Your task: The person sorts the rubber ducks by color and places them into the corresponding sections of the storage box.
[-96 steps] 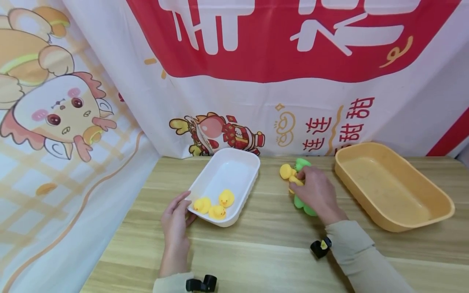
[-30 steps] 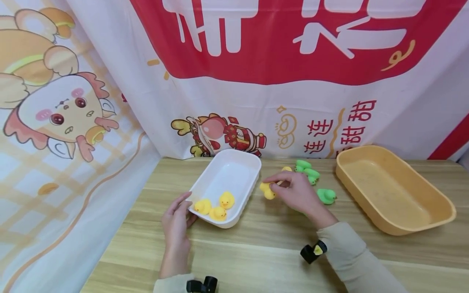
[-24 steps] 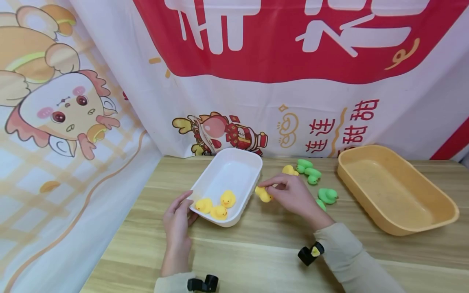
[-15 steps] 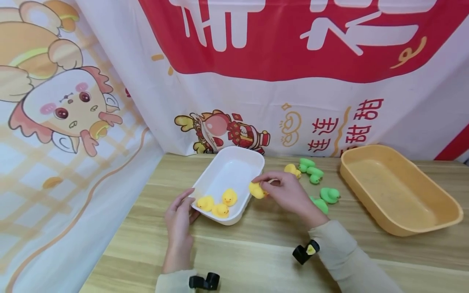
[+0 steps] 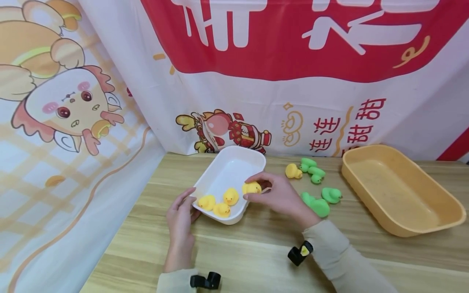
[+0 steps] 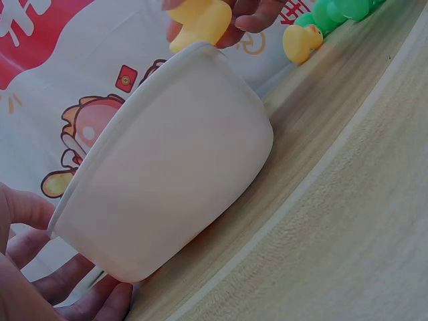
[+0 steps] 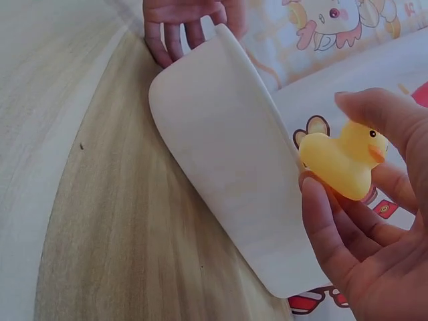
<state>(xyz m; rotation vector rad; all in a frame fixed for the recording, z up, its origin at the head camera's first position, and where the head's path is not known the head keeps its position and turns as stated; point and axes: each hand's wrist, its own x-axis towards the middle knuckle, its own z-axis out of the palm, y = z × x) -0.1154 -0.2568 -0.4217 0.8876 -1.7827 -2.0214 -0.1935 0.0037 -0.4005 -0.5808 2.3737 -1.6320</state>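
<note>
Right hand (image 5: 276, 195) had yellow duck (image 5: 252, 187), grip pinching it between thumb and fingers, duck right up at right rim of white tub (image 5: 227, 171)! Left hand (image 5: 179, 224) grasped tub's near left corner, thumb at rim, fingers curled below. Three more ducks (image 5: 221, 210) sat bunched inside, near end. Over on tabletop (image 5: 249, 254), lone yellow duck (image 5: 292, 171) lay just beside scatter of green ducks (image 5: 331, 195). Orange tub (image 5: 388, 191) stood farther right; printed cloth (image 5: 238, 93) hung behind.
</note>
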